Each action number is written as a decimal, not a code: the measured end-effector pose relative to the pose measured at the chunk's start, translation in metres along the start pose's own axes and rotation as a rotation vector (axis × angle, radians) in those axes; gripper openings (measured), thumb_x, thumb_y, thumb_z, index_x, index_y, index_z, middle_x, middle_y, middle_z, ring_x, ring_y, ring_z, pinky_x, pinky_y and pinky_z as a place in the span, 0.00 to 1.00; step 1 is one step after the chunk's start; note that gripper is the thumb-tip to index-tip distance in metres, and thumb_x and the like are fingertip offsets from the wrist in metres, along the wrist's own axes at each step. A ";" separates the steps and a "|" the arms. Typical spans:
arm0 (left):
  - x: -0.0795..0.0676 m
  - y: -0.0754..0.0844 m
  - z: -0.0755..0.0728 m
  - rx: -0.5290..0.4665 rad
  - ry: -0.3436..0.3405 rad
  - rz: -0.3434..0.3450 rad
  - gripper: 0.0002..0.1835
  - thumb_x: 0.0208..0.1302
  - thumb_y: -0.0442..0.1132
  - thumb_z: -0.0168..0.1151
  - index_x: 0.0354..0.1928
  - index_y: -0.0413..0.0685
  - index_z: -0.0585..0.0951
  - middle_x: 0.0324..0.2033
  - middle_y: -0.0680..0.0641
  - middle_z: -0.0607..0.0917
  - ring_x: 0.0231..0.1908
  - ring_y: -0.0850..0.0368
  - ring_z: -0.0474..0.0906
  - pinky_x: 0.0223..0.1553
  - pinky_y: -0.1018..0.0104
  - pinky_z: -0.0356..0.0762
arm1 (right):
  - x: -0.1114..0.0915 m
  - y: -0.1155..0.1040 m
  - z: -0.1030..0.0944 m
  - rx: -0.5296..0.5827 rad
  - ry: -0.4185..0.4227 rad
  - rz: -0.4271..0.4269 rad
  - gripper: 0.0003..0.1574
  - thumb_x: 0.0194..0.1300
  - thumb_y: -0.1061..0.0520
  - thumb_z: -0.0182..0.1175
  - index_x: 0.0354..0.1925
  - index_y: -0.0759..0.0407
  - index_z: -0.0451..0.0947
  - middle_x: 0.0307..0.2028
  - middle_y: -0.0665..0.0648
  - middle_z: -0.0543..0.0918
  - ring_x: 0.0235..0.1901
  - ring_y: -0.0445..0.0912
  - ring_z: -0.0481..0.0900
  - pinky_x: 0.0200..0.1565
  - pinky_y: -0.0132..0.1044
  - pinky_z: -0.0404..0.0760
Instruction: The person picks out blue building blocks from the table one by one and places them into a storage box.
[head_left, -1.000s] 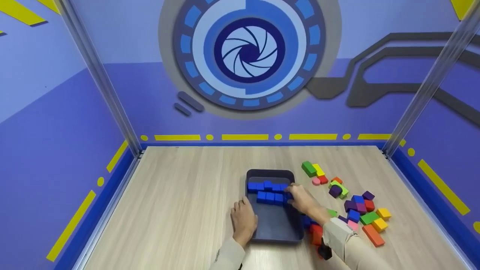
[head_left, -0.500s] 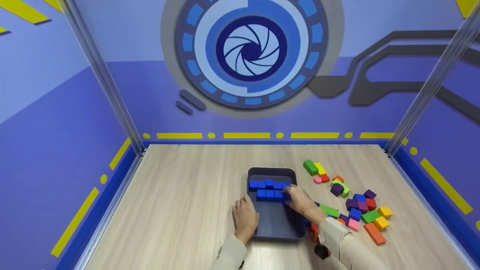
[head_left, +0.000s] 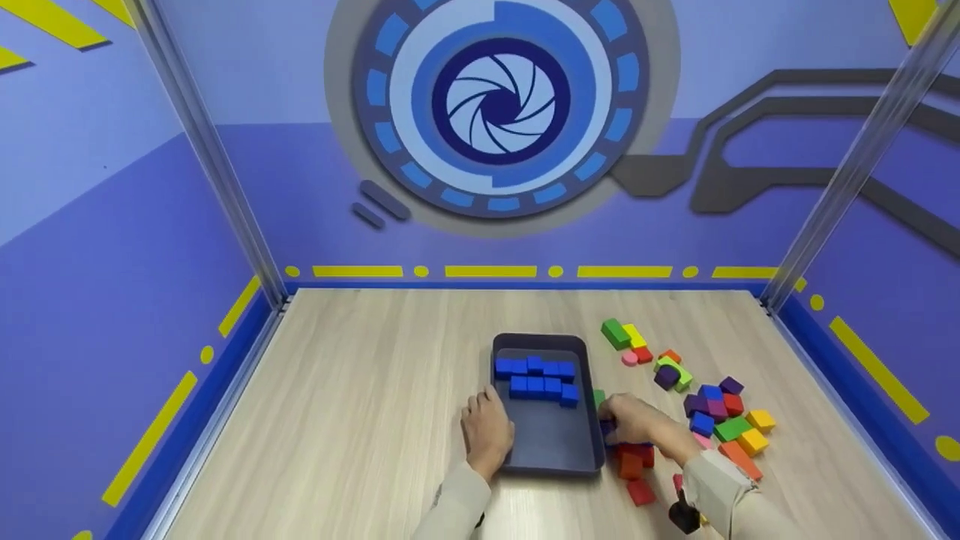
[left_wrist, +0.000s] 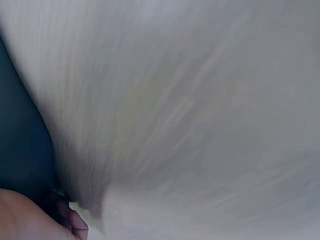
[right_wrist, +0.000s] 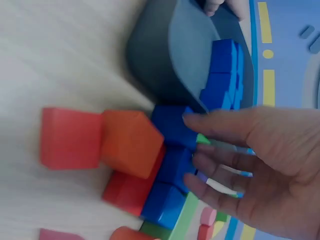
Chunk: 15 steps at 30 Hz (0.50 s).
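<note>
A dark grey tray (head_left: 550, 454) holds blue cubes (head_left: 535, 387) in two rows across its far half. At its left wall, my left hand (head_left: 487, 433) grips the rim; the left wrist view catches only part of that hand (left_wrist: 30, 220) beside the tray's dark side. To the right of the tray, my right hand (head_left: 636, 421) reaches down over a cluster of blocks. In the right wrist view its thumb and fingers (right_wrist: 220, 197) are spread apart, with the tips right at loose blue cubes (right_wrist: 172, 125) lying against the tray's outer wall.
Red and orange blocks (head_left: 631, 466) lie near the tray's front right corner. A scattered group of coloured blocks (head_left: 718, 416) covers the right side, and a green block (head_left: 616, 334) lies farther back. Walls and metal posts (head_left: 832, 172) enclose the wooden table (head_left: 360, 390).
My right hand has let go of a blue cube at the right end of the tray's nearer row and moved right and toward me, out over the loose blocks. My left hand stays put.
</note>
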<state>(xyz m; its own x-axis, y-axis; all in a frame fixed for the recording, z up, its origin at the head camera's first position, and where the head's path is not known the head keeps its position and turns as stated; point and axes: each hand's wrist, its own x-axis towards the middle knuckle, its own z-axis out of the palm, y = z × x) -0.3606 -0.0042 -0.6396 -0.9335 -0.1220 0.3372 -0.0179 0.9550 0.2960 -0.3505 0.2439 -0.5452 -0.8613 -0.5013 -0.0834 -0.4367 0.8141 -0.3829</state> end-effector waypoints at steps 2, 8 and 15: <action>0.002 -0.001 0.000 -0.007 -0.006 -0.001 0.31 0.51 0.42 0.80 0.52 0.39 0.74 0.42 0.41 0.85 0.43 0.45 0.77 0.44 0.53 0.73 | -0.001 0.000 0.002 -0.021 -0.028 -0.010 0.15 0.49 0.68 0.76 0.38 0.67 0.85 0.33 0.58 0.87 0.31 0.46 0.79 0.39 0.46 0.84; 0.002 -0.003 0.002 -0.003 -0.014 0.004 0.31 0.50 0.43 0.81 0.52 0.39 0.74 0.41 0.41 0.85 0.42 0.45 0.78 0.43 0.53 0.73 | -0.003 0.000 0.010 -0.060 0.003 0.012 0.16 0.51 0.67 0.77 0.40 0.67 0.86 0.35 0.59 0.88 0.34 0.49 0.82 0.41 0.51 0.85; 0.001 -0.003 0.000 -0.018 -0.038 0.006 0.30 0.53 0.43 0.79 0.53 0.39 0.74 0.43 0.40 0.85 0.44 0.45 0.78 0.44 0.53 0.74 | -0.008 -0.003 0.001 -0.067 -0.021 0.091 0.14 0.59 0.67 0.71 0.45 0.68 0.85 0.39 0.62 0.87 0.40 0.54 0.84 0.50 0.55 0.84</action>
<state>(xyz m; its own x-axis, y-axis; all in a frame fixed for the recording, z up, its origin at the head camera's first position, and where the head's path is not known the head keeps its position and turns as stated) -0.3619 -0.0068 -0.6403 -0.9465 -0.1057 0.3050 -0.0062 0.9506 0.3103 -0.3416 0.2448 -0.5441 -0.8927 -0.4300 -0.1347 -0.3741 0.8739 -0.3105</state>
